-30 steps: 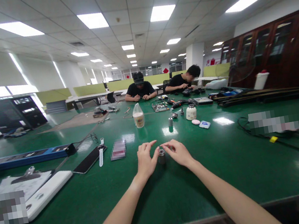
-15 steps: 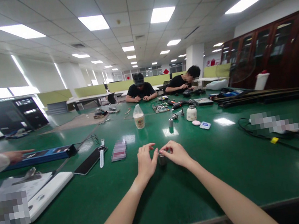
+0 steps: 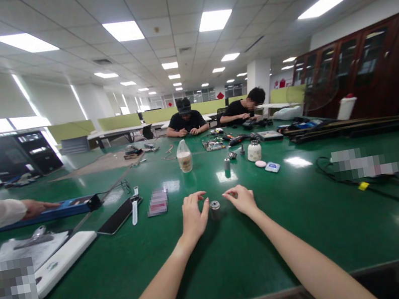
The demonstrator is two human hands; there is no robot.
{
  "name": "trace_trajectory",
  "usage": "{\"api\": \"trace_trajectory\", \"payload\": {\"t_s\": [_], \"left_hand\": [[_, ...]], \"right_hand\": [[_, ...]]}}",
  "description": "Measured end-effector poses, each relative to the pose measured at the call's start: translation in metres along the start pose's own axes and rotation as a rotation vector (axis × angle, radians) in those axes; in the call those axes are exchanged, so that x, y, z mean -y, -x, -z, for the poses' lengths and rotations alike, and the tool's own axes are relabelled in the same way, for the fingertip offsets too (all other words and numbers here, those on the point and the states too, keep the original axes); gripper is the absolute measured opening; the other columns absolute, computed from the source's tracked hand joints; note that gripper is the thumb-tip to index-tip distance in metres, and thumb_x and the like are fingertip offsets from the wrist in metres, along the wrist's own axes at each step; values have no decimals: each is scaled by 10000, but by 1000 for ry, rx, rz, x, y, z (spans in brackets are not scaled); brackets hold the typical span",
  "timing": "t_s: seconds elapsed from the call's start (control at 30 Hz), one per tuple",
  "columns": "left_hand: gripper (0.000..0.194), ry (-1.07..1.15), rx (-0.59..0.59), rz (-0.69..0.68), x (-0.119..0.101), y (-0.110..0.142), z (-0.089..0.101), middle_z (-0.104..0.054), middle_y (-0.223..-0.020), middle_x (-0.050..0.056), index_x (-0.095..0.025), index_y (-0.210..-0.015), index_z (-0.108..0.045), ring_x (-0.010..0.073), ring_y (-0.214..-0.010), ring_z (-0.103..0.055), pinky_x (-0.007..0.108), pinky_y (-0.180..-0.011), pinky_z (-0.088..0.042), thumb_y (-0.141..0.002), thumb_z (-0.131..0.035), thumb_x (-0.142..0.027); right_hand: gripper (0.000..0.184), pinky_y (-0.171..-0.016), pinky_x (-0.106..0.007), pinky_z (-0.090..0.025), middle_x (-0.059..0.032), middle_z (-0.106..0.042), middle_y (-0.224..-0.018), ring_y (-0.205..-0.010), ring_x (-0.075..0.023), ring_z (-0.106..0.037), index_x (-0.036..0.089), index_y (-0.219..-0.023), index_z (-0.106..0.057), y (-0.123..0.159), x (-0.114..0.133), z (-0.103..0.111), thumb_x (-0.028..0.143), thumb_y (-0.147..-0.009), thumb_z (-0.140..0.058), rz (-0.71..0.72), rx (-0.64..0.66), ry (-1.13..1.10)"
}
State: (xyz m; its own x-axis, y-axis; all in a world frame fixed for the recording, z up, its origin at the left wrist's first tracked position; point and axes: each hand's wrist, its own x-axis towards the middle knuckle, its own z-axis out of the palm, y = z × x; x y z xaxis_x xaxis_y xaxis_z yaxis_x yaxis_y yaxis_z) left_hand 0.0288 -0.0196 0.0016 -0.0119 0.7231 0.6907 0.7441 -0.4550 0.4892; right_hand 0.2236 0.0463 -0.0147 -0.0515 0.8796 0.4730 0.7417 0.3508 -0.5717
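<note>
A small metal cylinder [image 3: 215, 211] stands upright on the green table, with a round, ringed top facing up. My left hand [image 3: 194, 215] rests just left of it, thumb and fingers apart and curved; whether the thumb touches the cylinder I cannot tell. To the right of the cylinder, clear of it, my right hand [image 3: 244, 199] has its thumb and forefinger pinched together. Anything between those fingertips is too small to make out. Farther back, another metal cylinder [image 3: 227, 164] stands near a white jar [image 3: 254, 151], a pink round thing [image 3: 260, 163] and a small blue-white box [image 3: 272, 167].
Left on the table [image 3: 190, 278] lie a watch [image 3: 135, 209], a dark tablet-like slab [image 3: 116, 219], a white case [image 3: 65, 263] and a clipboard [image 3: 35, 246]. Another person's hand [image 3: 37, 207] touches a blue box [image 3: 71, 206]. Cables [image 3: 325, 167] run along the right; two people sit opposite.
My right hand has moved right, away from the cylinder, uncovering its top. My left hand has stayed beside it. The other person's hand at left has shifted right along the blue box.
</note>
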Motion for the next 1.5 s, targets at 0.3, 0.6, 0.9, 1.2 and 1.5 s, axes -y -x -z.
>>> {"api": "trace_trajectory", "payload": {"t_s": [0.3, 0.6, 0.9, 1.2, 1.5], "left_hand": [[220, -49, 3, 6, -4, 0, 4, -644, -915, 38, -221, -852, -656, 202, -900, -537, 350, -816, -417, -908, -474, -330], [308, -135, -10, 49, -2, 1, 5, -657, -824, 25, -212, -630, -635, 206, -873, -536, 363, -774, -390, -883, -490, -309], [302, -132, 0, 127, -1, 0, 9, -684, -907, 8, -218, -634, -654, 230, -925, -516, 402, -798, -379, -860, -454, -212], [270, -136, -63, 85, -4, 0, 8, -628, -998, 49, -203, -627, -626, 245, -1005, -482, 409, -867, -395, -858, -493, -245], [228, -78, -43, 35, 0, 1, 2, -611, -897, 44, -211, -798, -671, 211, -916, -506, 369, -849, -418, -899, -499, -322]], "right_hand": [[330, -775, -363, -372, -68, -683, -839, -849, -215, -592, 274, -935, -739, -2, -13, -2, 469, -886, -477, -84, 71, 125], [220, -817, -378, -372, -45, -628, -886, -875, -201, -567, 303, -891, -744, 0, -17, -2, 452, -802, -609, -64, 80, 110], [279, -674, -259, -428, -35, -599, -834, -686, -130, -526, 236, -954, -739, 13, 28, 7, 431, -849, -569, 182, 29, -346], [186, -774, -282, -376, -8, -593, -825, -740, -125, -541, 274, -941, -729, 25, 50, 14, 360, -878, -577, 295, 76, -185], [211, -714, -260, -399, -12, -609, -830, -700, -118, -548, 273, -925, -738, 25, 46, 14, 375, -879, -559, 274, 110, -198]]}}
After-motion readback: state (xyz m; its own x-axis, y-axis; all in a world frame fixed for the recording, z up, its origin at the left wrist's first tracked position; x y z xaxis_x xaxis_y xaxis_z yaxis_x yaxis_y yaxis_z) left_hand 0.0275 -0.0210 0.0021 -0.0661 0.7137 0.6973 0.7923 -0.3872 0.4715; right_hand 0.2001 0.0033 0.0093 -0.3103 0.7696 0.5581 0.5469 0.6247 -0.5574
